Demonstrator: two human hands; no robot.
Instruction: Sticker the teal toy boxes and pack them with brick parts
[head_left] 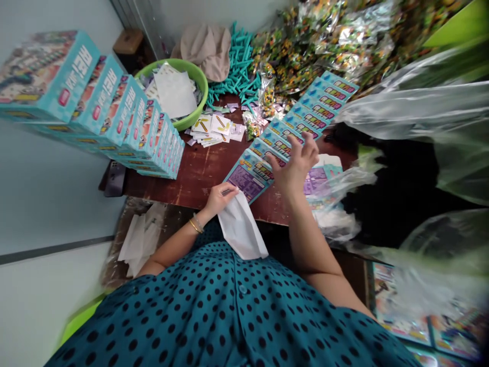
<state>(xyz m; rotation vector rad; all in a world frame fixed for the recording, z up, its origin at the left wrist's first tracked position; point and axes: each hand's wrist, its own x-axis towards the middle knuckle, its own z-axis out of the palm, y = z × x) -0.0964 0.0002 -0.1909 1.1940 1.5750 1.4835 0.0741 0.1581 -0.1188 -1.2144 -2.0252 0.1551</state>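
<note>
My left hand point(219, 198) is closed on the top edge of a white paper bag point(241, 229) that hangs over the near edge of the brown table point(198, 173). My right hand point(296, 164) has its fingers spread above a fanned row of flat teal box blanks point(301, 122) lying across the table. The nearest blank point(250, 178) shows a purple panel and lies just beside my left hand. A gold bangle sits on my left wrist.
A long row of assembled teal boxes point(114, 109) stands at the left. A green basin point(191, 81) holds white sheets. Small printed cards point(214, 130), teal plastic parts point(239, 71) and bagged toy pieces point(328, 41) lie behind. Clear plastic bags point(428, 112) fill the right.
</note>
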